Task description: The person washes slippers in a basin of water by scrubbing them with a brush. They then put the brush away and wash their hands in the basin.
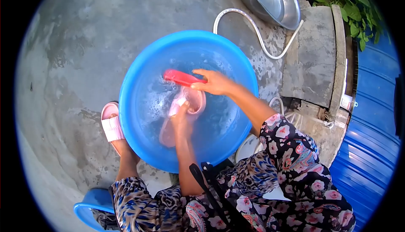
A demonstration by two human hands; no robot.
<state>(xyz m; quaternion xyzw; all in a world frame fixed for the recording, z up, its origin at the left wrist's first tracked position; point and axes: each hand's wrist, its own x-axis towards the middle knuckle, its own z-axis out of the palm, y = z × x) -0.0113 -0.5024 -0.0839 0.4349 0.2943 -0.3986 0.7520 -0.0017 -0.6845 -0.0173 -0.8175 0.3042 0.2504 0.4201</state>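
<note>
In the head view, a large blue basin (pixel 127 90) of cloudy, sudsy water stands between my legs. My left hand (pixel 181 120) is closed on a pink slipper (pixel 197 98), which lies partly under the water with foam on its strap. Just above the slipper, my right hand (pixel 214 82) grips one end of a red brush (pixel 179 77). The brush's far end points left over the water. Its bristles are hidden from this side.
A white hose (pixel 255 22) curls over the wet concrete behind the basin, near a metal basin (pixel 272 2). A foot in a pink slipper (pixel 112 128) is at left. A smaller blue tub (pixel 90 199) holds dark cloth. A concrete ledge (pixel 310 59) borders the right.
</note>
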